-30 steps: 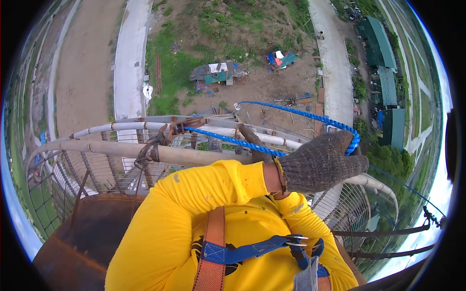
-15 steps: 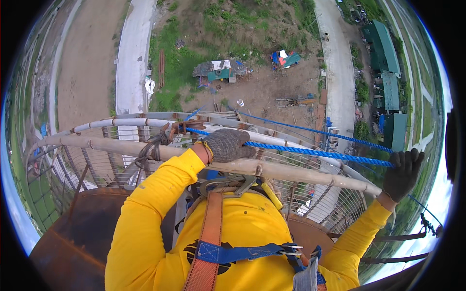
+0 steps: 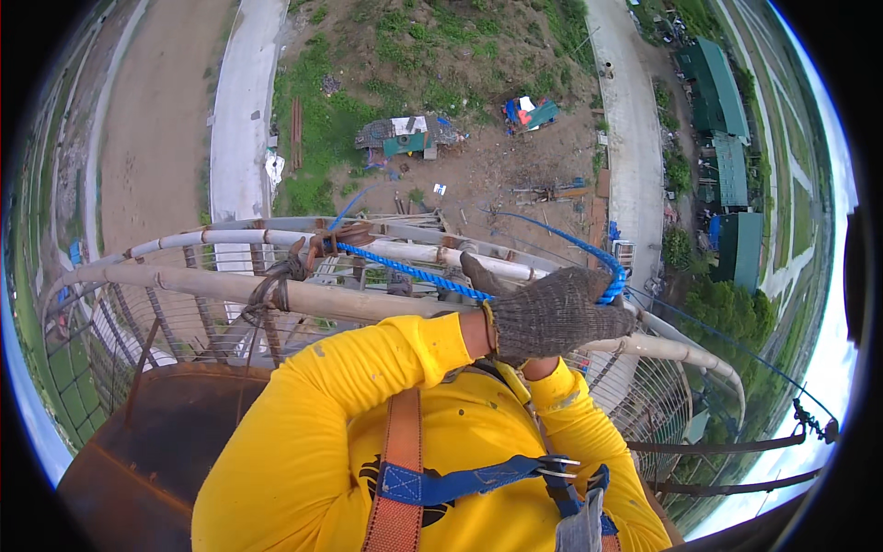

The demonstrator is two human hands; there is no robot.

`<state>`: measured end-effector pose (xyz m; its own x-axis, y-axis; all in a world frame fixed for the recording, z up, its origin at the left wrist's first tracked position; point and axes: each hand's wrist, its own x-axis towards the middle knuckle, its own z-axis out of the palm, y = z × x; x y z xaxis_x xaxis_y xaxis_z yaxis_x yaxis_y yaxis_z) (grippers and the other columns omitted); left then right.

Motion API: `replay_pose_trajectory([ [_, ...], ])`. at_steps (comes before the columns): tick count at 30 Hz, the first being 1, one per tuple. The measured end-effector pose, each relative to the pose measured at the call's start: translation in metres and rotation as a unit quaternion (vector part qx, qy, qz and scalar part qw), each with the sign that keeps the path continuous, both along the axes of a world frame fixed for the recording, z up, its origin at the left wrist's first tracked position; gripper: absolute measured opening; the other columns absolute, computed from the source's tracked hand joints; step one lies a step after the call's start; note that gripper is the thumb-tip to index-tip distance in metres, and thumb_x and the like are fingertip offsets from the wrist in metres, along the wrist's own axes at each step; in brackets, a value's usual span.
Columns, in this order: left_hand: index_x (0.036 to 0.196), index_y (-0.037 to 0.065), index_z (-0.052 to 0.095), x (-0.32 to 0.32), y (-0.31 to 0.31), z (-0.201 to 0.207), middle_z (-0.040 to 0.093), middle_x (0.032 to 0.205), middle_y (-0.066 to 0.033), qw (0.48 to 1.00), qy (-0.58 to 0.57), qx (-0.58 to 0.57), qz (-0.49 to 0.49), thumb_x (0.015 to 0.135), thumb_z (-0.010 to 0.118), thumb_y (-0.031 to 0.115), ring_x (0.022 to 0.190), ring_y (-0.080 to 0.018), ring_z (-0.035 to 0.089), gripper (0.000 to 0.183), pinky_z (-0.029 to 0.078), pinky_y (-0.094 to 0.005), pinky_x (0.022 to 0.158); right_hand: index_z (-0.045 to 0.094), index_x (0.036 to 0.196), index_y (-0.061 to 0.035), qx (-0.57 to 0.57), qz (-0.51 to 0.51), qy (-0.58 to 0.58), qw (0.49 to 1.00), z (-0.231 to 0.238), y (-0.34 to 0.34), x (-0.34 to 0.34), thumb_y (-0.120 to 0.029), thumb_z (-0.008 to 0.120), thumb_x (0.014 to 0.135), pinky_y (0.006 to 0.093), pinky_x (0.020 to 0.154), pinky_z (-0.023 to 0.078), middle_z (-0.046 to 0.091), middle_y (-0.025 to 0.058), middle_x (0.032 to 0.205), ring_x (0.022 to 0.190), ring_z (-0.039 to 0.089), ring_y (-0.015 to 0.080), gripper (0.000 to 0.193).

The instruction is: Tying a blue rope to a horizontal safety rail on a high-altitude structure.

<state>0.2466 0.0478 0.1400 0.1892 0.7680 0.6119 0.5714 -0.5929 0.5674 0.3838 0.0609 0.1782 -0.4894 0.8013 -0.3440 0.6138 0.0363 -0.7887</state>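
My left hand, in a grey knitted glove, is closed at the blue rope, its thumb sticking out to the left. The rope runs from brown lashing on the railing into the hands. It comes out beyond the knuckles as a bend and trails away over the far side. My right hand lies beneath the left one; only its wrist shows plainly, and its fingers are hidden. Both hands are above the pale pole railing, close to my chest.
Brown lashing wraps the railing poles at left. A rusty curved surface lies at lower left, and wire mesh hangs below the railing. An orange harness strap crosses my chest. Far below are ground, roads and green-roofed sheds.
My right hand has come in from the far right to beneath the left. My left hand has moved right along the rope. The rope, earlier stretched straight to the right, now bends at the hands.
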Motion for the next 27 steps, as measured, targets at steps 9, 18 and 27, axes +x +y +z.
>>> replay_pose_trajectory([
  [9, 0.116, 0.002, 0.062, 0.049, 0.026, 0.087, 0.059, 0.121, -0.0238, 0.96, 0.07, -0.195, -0.186, 0.09, 0.067, 0.049, 0.112, -0.036, 0.057, 0.054, 0.043, -0.049, 0.101, 0.056, 0.124, -0.0081, 0.006, -0.355, 0.331, 0.874, 0.024, 0.0, 0.011, -0.029, 0.05, 0.105, 0.0364, 0.094, 0.05, 0.061, 0.0088, 0.11, 0.099, 0.06, 0.0196, 0.029],
  [18, 0.124, 0.006, 0.066, -0.117, -0.042, -0.101, 0.067, 0.118, -0.0242, 0.776, 0.158, -0.583, -0.179, 0.097, 0.049, 0.062, 0.109, -0.0393, 0.065, 0.065, 0.051, -0.0482, 0.092, 0.057, 0.103, -0.0051, -0.128, -0.347, 0.542, 0.755, 0.059, 0.097, 0.246, -0.033, 0.048, 0.106, 0.0342, 0.075, 0.042, 0.048, 0.0018, 0.077, 0.073, 0.045, 0.0156, 0.03],
  [27, 0.116, 0.006, 0.067, -0.096, -0.04, -0.016, 0.067, 0.096, -0.0116, 0.805, -0.184, -0.564, -0.009, 0.1, 0.062, 0.033, 0.086, -0.0223, 0.065, 0.032, 0.053, -0.0353, 0.075, 0.05, 0.138, 0.0038, -0.231, -0.169, 0.301, 0.91, -0.002, 0.059, 0.078, -0.022, 0.051, 0.104, 0.0424, 0.106, 0.048, 0.062, 0.0189, 0.129, 0.122, 0.06, 0.0315, 0.043],
])
